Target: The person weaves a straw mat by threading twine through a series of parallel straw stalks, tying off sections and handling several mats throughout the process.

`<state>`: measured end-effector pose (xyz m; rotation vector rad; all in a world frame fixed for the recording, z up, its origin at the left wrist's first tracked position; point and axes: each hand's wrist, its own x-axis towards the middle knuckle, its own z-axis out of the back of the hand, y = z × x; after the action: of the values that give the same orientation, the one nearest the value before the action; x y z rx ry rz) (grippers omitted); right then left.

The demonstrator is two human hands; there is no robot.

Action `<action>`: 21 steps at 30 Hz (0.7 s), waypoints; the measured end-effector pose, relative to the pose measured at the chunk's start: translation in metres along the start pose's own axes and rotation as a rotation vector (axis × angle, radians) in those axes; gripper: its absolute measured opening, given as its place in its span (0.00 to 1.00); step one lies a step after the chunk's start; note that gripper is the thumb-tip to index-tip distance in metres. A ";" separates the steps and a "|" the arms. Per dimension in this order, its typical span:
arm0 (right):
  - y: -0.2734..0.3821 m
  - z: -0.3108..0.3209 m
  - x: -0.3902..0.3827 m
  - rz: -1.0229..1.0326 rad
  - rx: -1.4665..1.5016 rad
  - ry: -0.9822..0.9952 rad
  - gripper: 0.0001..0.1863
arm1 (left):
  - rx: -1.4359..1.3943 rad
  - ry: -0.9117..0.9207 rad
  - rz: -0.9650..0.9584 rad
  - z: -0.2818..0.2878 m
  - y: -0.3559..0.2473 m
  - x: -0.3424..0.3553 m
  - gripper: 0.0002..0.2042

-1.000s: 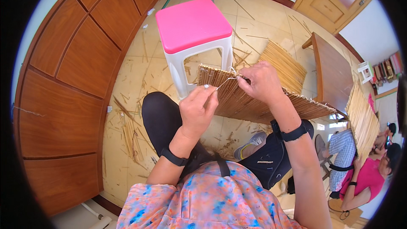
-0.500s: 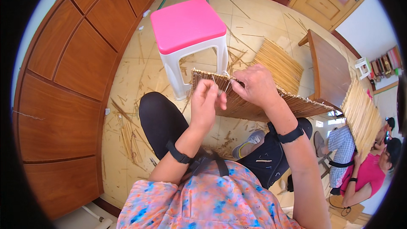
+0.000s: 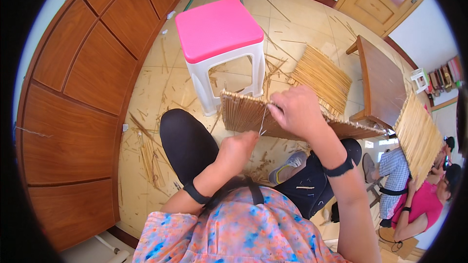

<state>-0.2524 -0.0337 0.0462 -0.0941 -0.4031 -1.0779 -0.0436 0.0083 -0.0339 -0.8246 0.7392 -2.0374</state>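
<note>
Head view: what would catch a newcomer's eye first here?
Most likely the bright pink seat of the white-legged plastic stool, just above the picture's middle. Next, near the centre, the brown stick mat, with the right hand at its upper edge and a white string running down to the closed left hand. At far right, a co-worker in a pink top sits by a paler stick mat.
</note>
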 end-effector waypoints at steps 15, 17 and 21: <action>0.058 0.025 -0.059 -0.032 0.127 0.143 0.16 | -0.052 0.359 -0.234 0.009 0.008 -0.046 0.09; 0.061 0.025 -0.061 -0.033 0.116 0.156 0.15 | -0.063 0.267 -0.328 0.009 0.009 -0.043 0.09; 0.060 0.027 -0.059 -0.014 0.087 0.146 0.11 | -0.177 0.352 -0.253 0.013 0.015 -0.045 0.11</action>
<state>-0.2314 0.0519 0.0570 0.0646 -0.3185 -1.0723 -0.0059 0.0360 -0.0500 -0.6909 1.0684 -2.4058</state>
